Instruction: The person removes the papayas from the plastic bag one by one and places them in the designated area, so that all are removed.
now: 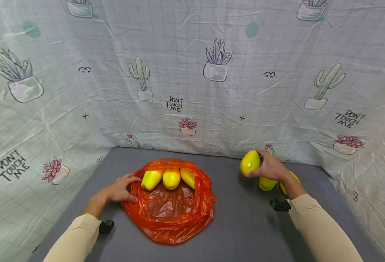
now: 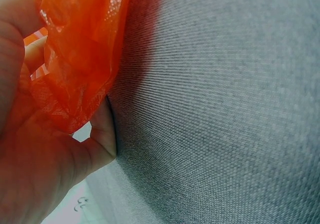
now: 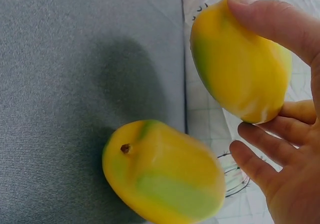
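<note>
On the left of the table, an orange-red plastic bag (image 1: 171, 236) lies with its mouth spread wide. Three yellow-green mangoes (image 1: 171, 179) show inside, along the far side of the opening. My left hand (image 1: 122, 188) grips the bag's left rim; in the left wrist view the film (image 2: 82, 48) passes between thumb and fingers. At the right, my right hand (image 1: 272, 167) holds a mango (image 3: 240, 58) between thumb and fingertips, raised off the table. Below it, another mango (image 3: 165, 174) rests on the surface. One more mango (image 1: 294, 178) is partly hidden behind the right wrist.
The grey table (image 1: 235, 225) runs back to a white curtain (image 1: 192, 72) printed with potted plants and lettering, which encloses the back and both sides. A bare strip of table lies between the bag and the mangoes at the right.
</note>
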Demonstrator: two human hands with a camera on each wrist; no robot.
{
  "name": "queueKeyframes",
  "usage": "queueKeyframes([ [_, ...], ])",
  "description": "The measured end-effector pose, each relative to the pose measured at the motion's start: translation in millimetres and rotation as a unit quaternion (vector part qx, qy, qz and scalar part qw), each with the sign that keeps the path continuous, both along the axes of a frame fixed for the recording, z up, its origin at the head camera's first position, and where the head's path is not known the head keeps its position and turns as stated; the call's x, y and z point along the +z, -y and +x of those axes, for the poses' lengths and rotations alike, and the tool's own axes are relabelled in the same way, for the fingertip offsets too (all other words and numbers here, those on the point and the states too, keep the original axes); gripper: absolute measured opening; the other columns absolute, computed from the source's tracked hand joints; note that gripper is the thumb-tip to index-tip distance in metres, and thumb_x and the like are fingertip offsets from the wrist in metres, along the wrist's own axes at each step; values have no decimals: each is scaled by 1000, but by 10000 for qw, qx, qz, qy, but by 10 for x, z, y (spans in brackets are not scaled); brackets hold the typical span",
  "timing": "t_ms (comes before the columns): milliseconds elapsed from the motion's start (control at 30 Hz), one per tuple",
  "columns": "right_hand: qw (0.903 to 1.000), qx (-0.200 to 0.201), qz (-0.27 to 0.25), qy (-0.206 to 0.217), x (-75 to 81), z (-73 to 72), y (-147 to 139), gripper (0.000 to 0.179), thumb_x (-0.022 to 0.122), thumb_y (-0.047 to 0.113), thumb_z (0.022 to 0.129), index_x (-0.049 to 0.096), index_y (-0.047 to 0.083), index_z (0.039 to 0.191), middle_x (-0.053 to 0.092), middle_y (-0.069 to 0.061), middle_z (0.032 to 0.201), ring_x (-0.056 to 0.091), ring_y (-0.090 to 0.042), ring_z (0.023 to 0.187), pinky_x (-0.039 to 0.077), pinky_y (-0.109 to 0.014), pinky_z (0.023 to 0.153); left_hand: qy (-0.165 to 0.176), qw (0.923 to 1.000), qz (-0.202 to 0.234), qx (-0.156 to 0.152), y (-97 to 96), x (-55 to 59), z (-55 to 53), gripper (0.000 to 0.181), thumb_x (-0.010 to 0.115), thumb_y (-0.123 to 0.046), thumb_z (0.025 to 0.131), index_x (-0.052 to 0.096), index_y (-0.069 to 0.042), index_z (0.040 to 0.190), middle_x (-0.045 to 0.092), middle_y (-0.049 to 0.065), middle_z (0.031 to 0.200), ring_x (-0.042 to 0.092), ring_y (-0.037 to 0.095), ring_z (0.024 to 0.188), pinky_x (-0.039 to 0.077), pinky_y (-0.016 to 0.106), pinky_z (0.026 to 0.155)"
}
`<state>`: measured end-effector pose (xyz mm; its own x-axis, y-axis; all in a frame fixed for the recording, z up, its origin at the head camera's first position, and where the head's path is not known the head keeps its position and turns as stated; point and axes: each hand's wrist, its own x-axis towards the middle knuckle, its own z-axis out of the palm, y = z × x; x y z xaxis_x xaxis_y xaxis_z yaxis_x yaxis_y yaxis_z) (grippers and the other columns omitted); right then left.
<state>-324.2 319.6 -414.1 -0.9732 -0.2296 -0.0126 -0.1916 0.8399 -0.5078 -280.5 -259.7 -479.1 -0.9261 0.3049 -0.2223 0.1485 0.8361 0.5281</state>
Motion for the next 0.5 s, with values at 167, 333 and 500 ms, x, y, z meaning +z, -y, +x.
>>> queueKeyframes([
  [167,10000,-27,76,41,-40,-20,-17,115,87,52,77,29,-5,158,55,-31,142,58,-43,117,51,-59,96,40,10000,3,41,-2,-1,2,77,90,-31,76,57,-11,143,29,30,162,29,59,141,35,77,110],
  [333,9999,18,109,78,-71,-36,-19,116,88,52,77,29,-7,158,56,-31,140,59,-42,115,51,-58,95,49,10000,-15,39,-10,6,8,76,90,-30,76,58,-11,142,28,30,162,28,60,141,34,78,110],
  [500,9998,54,161,71,-122,-70,-27,118,88,52,76,29,-8,158,56,-32,140,59,-42,114,52,-57,94,79,9999,-36,88,-6,8,5,77,90,-31,76,57,-11,143,27,30,162,28,59,141,33,78,111],
])
